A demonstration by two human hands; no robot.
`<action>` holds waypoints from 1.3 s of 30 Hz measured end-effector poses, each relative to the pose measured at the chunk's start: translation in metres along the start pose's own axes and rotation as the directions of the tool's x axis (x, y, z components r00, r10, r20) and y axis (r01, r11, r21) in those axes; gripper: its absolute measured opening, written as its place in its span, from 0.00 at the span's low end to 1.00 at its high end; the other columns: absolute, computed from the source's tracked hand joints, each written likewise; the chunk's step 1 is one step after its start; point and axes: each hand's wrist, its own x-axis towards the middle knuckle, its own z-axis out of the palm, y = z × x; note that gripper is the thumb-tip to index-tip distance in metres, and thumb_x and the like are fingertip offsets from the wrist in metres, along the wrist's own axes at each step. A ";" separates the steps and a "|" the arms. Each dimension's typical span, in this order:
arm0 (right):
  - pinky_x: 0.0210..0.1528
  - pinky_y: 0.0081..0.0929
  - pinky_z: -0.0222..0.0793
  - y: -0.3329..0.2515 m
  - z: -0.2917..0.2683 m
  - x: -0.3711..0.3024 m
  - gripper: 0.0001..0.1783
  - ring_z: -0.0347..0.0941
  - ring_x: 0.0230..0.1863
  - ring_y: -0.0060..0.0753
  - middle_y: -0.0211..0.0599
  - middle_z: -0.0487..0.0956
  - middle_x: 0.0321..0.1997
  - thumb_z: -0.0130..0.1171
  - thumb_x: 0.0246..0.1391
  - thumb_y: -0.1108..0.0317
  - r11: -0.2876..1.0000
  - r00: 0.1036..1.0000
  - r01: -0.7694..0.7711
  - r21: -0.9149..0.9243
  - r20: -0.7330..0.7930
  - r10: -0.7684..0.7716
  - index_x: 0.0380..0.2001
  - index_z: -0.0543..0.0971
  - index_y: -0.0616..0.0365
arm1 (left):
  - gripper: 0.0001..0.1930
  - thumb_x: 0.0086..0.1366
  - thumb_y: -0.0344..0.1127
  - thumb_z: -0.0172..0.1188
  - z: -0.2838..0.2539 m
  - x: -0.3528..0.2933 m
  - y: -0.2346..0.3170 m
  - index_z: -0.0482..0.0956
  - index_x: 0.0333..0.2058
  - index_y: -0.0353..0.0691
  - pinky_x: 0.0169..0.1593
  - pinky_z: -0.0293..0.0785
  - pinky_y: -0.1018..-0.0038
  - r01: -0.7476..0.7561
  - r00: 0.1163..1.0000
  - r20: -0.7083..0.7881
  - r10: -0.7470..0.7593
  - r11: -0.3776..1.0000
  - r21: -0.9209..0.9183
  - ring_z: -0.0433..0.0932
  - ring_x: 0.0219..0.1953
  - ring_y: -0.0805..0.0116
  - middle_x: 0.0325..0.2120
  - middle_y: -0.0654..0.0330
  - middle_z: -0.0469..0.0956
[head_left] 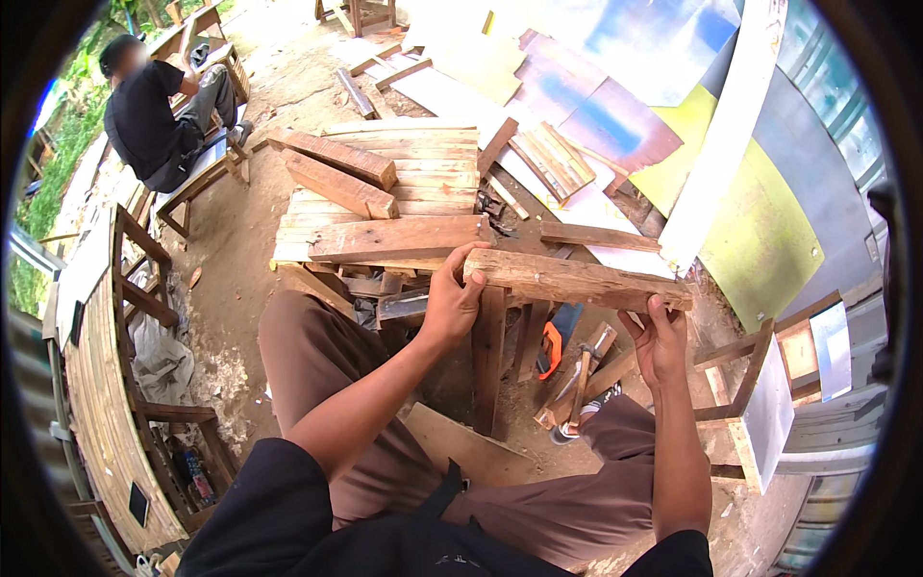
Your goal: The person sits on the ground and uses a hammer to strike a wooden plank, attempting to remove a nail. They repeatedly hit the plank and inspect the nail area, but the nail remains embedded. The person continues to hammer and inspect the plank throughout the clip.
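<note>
A rough, weathered wooden block spans the space in front of me, raised above my knees. My left hand is closed around its left end, thumb on the near face. At the right end my right hand pinches the lower edge, thumb in front and fingers behind. Just left of the block, a reddish beam lies on a slatted wooden bench top. Two more beams rest behind it. Below the block are a handsaw with an orange handle and what looks like a hammer.
A co-worker in dark clothes sits on a bench at the far left. A long slatted bench runs along the left side. Painted sheets and wood pieces lie ahead. Wooden frames with white panels stand at the right.
</note>
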 end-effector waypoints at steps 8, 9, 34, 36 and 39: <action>0.61 0.43 0.85 0.000 0.010 -0.003 0.31 0.78 0.63 0.35 0.37 0.75 0.65 0.65 0.69 0.62 0.999 1.000 0.020 -0.038 0.018 -0.020 0.68 0.64 0.51 | 0.26 0.75 0.51 0.65 0.003 -0.001 -0.002 0.76 0.59 0.34 0.55 0.72 0.75 0.058 0.994 -0.098 -0.056 0.998 0.016 0.74 0.47 0.73 0.45 0.59 0.81; 0.61 0.43 0.85 0.000 0.012 -0.004 0.31 0.78 0.63 0.35 0.37 0.75 0.65 0.65 0.69 0.62 0.999 1.000 0.021 -0.040 0.024 -0.020 0.68 0.64 0.51 | 0.26 0.75 0.50 0.65 0.003 0.000 -0.002 0.77 0.59 0.34 0.55 0.72 0.75 0.055 0.993 -0.109 -0.052 0.998 0.025 0.74 0.47 0.73 0.45 0.59 0.81; 0.60 0.54 0.83 -0.008 -0.014 -0.002 0.33 0.79 0.62 0.44 0.45 0.78 0.63 0.67 0.68 0.55 0.959 0.976 -0.194 -0.207 0.056 0.209 0.67 0.67 0.60 | 0.41 0.85 0.62 0.28 0.022 -0.003 0.007 0.81 0.42 0.28 0.54 0.71 0.69 0.172 0.872 -0.448 -0.200 0.980 -0.103 0.75 0.41 0.67 0.37 0.56 0.82; 0.60 0.51 0.83 -0.015 -0.023 0.000 0.32 0.81 0.58 0.45 0.46 0.80 0.60 0.67 0.68 0.55 0.932 0.957 -0.259 -0.253 0.061 0.282 0.65 0.69 0.61 | 0.40 0.85 0.61 0.27 0.021 -0.006 0.002 0.81 0.42 0.30 0.55 0.71 0.69 0.164 0.900 -0.392 -0.188 0.982 -0.094 0.75 0.43 0.67 0.37 0.56 0.81; 0.55 0.43 0.86 -0.019 -0.029 -0.001 0.30 0.84 0.52 0.43 0.46 0.82 0.55 0.65 0.69 0.53 0.918 0.935 -0.330 -0.221 0.058 0.350 0.62 0.71 0.63 | 0.40 0.84 0.63 0.24 0.025 -0.013 -0.007 0.79 0.45 0.33 0.58 0.68 0.69 0.138 0.915 -0.371 -0.157 0.987 -0.077 0.74 0.46 0.67 0.39 0.57 0.79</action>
